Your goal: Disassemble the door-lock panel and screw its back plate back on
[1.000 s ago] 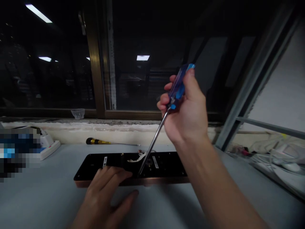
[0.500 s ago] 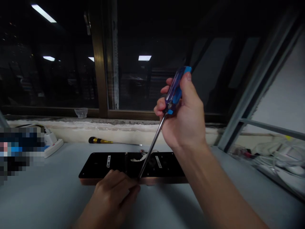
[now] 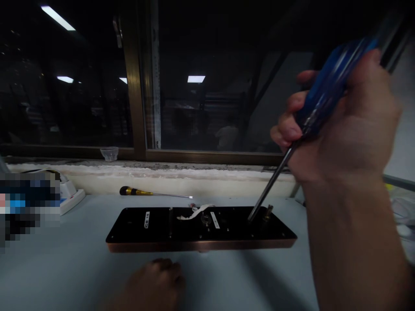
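My right hand (image 3: pixel 353 108) is wrapped round the blue handle of a screwdriver (image 3: pixel 272 181), raised at the right and slightly blurred. Its long metal shaft slants down to the left, with the tip over the right part of a long black panel (image 3: pixel 139 233) with a copper-coloured edge. Whether the tip touches the panel I cannot tell. The panel lies flat, with a white ribbon cable (image 3: pixel 197 211), small labels and a brass post (image 3: pixel 268 212) on it. In front of the panel, apart from it, my left hand (image 3: pixel 155 283) has its fingers curled; anything inside is hidden.
A yellow and black screwdriver (image 3: pixel 139 191) lies behind the panel on the pale blue table (image 3: pixel 65 263). A white power strip (image 3: pixel 73 201) stands at the left, beside a pixelated area. On the window sill is a clear plastic cup (image 3: pixel 109 153). White cables (image 3: pixel 402 211) lie at far right.
My right hand has moved right and up with the blue screwdriver, its tip leaving my left hand for the panel's right part. My left hand has drawn back from the panel's front edge.
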Tool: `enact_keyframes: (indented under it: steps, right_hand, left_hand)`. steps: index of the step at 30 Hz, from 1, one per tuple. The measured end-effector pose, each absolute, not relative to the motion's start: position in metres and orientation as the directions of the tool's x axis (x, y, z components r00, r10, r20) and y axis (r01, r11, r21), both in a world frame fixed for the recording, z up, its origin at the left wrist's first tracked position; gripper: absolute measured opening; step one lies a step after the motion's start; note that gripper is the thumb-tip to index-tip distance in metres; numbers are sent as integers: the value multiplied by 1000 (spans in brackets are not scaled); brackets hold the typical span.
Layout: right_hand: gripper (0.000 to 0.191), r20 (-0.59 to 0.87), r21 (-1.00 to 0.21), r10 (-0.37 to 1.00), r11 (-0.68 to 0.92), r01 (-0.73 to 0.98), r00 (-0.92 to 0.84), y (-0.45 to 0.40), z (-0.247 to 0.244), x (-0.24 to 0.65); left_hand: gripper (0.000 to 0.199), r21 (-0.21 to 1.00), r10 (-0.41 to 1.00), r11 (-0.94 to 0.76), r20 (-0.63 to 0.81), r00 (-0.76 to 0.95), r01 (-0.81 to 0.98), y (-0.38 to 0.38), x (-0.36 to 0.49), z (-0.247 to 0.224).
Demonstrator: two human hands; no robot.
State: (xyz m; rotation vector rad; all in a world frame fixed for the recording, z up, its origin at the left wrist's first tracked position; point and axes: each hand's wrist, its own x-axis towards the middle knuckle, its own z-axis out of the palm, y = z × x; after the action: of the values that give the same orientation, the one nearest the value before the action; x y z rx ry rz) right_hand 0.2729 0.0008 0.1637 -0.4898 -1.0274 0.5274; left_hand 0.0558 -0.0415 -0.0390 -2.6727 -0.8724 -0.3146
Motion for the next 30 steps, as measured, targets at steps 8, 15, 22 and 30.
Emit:
enact_keyframes:
  steps: [8,15,22,30]
  right_hand:
    - [46,655,-627,615,767,-140,438,0,166,281]
    - [40,595,-685,677,709,-167,434,6,165,288]
    - [33,645,-680,630,731,-51,433,15,158,299]
    - [19,622,-696,778,500,515,86,21,142,298]
  left_hand:
    - [26,-80,455,-816,524,720,573,-48,54,-5]
    - [37,199,786,-369,588,190,908,-15,11,17]
    - [55,110,897,-358,316,309,927,-8,-3,0]
    - [71,34,862,-449,279,423,893,-11,-6,5]
